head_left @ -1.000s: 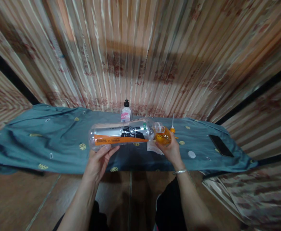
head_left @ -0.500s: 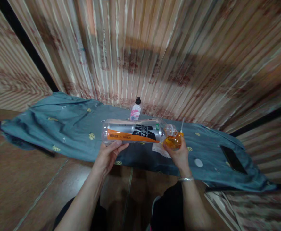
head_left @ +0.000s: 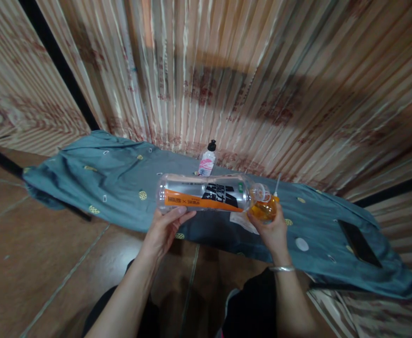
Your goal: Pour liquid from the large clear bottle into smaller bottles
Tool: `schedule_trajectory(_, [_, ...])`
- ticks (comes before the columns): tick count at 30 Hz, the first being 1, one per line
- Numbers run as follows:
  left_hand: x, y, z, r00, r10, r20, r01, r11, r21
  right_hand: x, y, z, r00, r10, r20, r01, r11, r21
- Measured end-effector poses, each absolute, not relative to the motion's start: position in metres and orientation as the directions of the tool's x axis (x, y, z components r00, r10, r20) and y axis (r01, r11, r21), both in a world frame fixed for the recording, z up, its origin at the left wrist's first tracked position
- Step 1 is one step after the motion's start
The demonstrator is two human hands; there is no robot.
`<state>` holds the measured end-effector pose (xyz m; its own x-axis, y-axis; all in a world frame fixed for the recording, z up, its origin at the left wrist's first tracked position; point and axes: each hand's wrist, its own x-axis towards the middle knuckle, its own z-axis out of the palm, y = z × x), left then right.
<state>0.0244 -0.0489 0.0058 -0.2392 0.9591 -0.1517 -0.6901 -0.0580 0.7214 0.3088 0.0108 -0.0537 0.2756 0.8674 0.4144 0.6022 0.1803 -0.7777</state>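
Observation:
My left hand point(head_left: 167, 230) is closed round the base end of a large clear plastic bottle point(head_left: 206, 192) with an orange and black label. The bottle lies on its side in the air, its neck pointing right. In my right hand point(head_left: 271, 230) is a small round container of orange liquid point(head_left: 263, 209), held by the fingers. The big bottle's mouth is at the top of this container; whether the two touch I cannot tell. A thin white tube point(head_left: 278, 184) sticks up beside my right fingers.
A teal cloth point(head_left: 121, 188) covers the long narrow table. Behind the big bottle stands a pink-and-white bottle with a black cap point(head_left: 207, 159). A white packet point(head_left: 244, 223), a white round disc point(head_left: 301, 244) and a dark phone point(head_left: 359, 243) lie on the cloth. Curtains point(head_left: 227, 70) hang close behind.
The whole view has shifted, so everything sits slightly further right. Both hands keep hold of the bottle and the container in nearly the same pose.

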Motion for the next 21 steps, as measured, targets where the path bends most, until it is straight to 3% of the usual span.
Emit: schedule_trajectory(21, [0.0195,-0.0422,0.0028,-0.228,0.962,-0.151,-0.691,-0.050,0.721,0.3068,0.0121,-0.0512,0.277,0.877,0.394,0.610,0.156,-0.777])
